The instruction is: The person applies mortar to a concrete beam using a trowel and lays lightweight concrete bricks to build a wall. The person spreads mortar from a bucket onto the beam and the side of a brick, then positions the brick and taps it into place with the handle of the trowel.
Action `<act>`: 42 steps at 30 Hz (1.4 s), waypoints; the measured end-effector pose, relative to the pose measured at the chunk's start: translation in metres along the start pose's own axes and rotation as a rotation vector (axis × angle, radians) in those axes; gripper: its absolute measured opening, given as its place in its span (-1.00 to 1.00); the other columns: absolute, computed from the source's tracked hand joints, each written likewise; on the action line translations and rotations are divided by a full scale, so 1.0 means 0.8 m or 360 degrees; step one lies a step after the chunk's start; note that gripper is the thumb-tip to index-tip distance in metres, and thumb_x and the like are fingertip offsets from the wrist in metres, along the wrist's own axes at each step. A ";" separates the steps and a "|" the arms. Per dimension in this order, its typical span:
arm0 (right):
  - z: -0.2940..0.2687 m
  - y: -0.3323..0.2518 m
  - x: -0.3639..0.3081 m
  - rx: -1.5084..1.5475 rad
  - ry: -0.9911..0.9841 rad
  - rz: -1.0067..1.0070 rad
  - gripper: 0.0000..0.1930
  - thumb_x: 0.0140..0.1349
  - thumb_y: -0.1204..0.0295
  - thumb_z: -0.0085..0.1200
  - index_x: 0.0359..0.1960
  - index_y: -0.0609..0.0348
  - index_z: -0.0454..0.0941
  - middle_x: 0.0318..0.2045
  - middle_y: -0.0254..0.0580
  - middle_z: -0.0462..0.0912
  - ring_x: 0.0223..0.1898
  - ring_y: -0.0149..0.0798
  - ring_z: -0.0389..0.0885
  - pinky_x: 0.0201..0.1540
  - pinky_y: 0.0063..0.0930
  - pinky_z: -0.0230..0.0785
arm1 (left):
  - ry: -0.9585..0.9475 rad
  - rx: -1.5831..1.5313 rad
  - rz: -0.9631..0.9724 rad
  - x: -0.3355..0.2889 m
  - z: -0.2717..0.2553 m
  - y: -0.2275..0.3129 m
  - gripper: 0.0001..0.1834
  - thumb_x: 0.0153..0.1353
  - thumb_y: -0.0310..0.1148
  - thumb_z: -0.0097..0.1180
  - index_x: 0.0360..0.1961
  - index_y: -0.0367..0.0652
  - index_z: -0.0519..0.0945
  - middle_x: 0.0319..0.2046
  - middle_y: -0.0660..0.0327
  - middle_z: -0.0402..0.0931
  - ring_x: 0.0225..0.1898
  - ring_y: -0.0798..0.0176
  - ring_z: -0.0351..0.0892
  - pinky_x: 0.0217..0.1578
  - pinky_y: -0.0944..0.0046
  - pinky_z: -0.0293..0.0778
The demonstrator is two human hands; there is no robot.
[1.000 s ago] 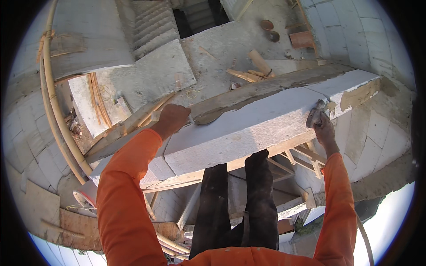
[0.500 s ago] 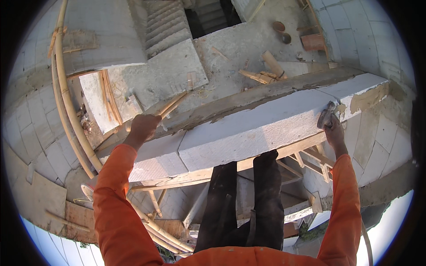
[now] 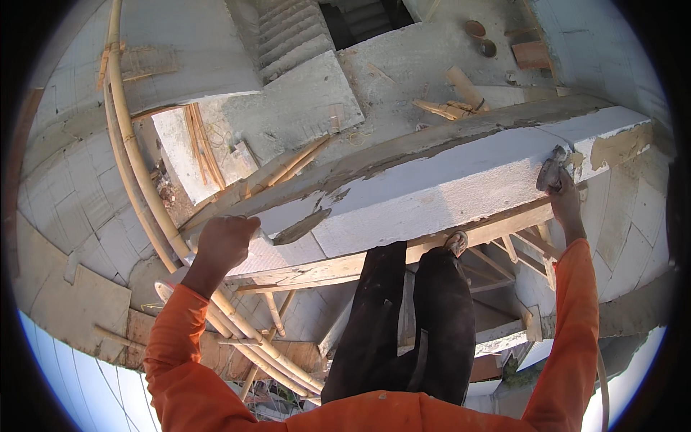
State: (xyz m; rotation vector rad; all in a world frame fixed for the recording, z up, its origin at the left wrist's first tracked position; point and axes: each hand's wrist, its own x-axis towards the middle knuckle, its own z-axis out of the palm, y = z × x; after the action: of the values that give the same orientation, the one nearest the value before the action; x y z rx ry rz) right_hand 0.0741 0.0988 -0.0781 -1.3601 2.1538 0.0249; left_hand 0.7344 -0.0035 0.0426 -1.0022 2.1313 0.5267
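My left hand (image 3: 224, 248) is closed in a fist at the near left end of a row of white blocks (image 3: 432, 194). It grips what looks like a trowel, mostly hidden by the fingers. Just right of it, an elongated patch of grey-brown mortar (image 3: 302, 227) lies across the joint between two blocks. At the right end of the row, my right hand (image 3: 565, 198) is closed round a grey, mortar-smeared tool (image 3: 553, 169), held against the block edge by another joint. Its exact kind is hard to make out.
Bamboo poles (image 3: 133, 137) rise at the left. A timber plank (image 3: 497, 223) runs along the near underside of the blocks, beside my foot (image 3: 455, 243). Beyond lie a lower floor with split bamboo (image 3: 446, 109), a stair (image 3: 291, 36) and a dark opening (image 3: 363, 21).
My left hand has moved nearer and lower, and mortar now lies over the left joint. The whole view has shifted. My right hand stays at the right joint with its grey tool.
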 end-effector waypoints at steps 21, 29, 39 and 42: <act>0.027 0.056 0.021 -0.0219 0.0144 -0.0322 -0.43 0.16 0.33 0.17 0.21 0.23 0.34 0.07 0.11 0.51 0.10 0.07 0.49 0.13 -0.22 0.31 | 0.0624 -0.0158 -0.0938 -0.069 0.236 0.062 -0.70 -0.10 -0.41 0.21 -0.26 -0.01 0.52 -0.27 0.24 0.47 -0.14 0.06 0.45 -0.16 0.00 0.32; 0.007 -0.001 0.002 0.0097 0.0077 -0.0225 -0.50 0.14 0.31 0.19 0.11 0.23 0.42 -0.05 0.06 0.57 -0.01 0.06 0.55 0.03 -0.19 0.34 | 0.0162 -0.0190 -0.1250 -0.075 0.207 0.078 -0.56 -0.08 -0.42 0.18 -0.07 0.00 0.54 0.01 0.23 0.44 0.10 0.11 0.38 0.01 -0.06 0.32; 0.037 -0.013 -0.079 0.0936 0.0221 -0.0089 -0.74 0.15 0.45 0.15 -0.14 0.27 0.46 -0.32 -0.15 0.56 -0.29 -0.31 0.52 -0.21 -0.38 0.37 | 0.1338 -0.0642 -0.0793 -0.100 0.149 0.233 -0.65 -0.08 -0.60 0.10 -0.17 -0.20 0.54 -0.20 -0.01 0.47 -0.09 -0.10 0.44 -0.07 -0.04 0.41; 0.065 -0.085 -0.179 0.1810 0.0166 -0.0015 -0.84 0.24 0.44 0.13 -0.24 0.18 0.43 -0.42 -0.33 0.45 -0.34 -0.43 0.43 -0.24 -0.44 0.34 | 0.1103 -0.1058 -0.0431 -0.059 0.116 0.366 -0.54 -0.12 -0.50 0.27 -0.09 -0.18 0.52 -0.14 0.03 0.44 -0.07 -0.06 0.45 -0.08 -0.01 0.46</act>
State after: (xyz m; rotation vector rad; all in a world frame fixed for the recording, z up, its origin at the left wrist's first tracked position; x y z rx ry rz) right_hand 0.1987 0.1995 -0.0326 -0.6727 1.7004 -1.1065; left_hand 0.5648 0.2568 0.0337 -2.0547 2.3752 0.8716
